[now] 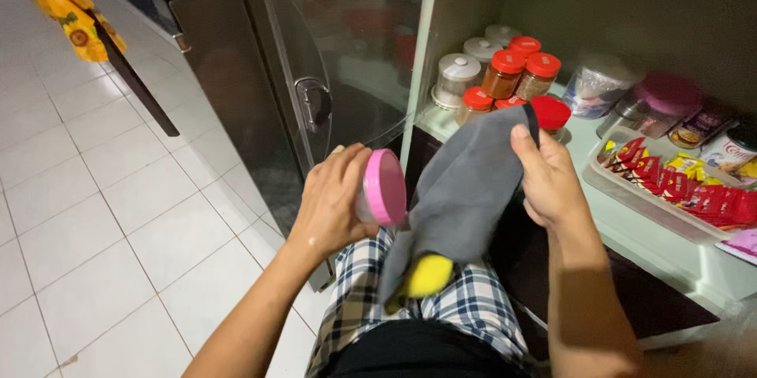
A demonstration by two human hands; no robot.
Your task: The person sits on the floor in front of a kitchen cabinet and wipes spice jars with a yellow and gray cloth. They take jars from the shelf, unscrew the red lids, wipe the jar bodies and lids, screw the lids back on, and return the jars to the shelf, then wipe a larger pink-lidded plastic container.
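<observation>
A person's left hand [331, 201] gripped a pink-lidded jar [381, 189] above the lap while the right hand [548, 181] clutched a grey cloth [465, 189]; red-lidded jars [512, 70] sat on the cupboard shelf [631, 228], wiping apparently midway.

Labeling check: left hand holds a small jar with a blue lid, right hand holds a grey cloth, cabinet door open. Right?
Not quite. In the head view the lid of the small jar in the left hand is pink, not blue. The rest stands: the right hand holds the grey cloth, and the cabinet door is open.
</observation>
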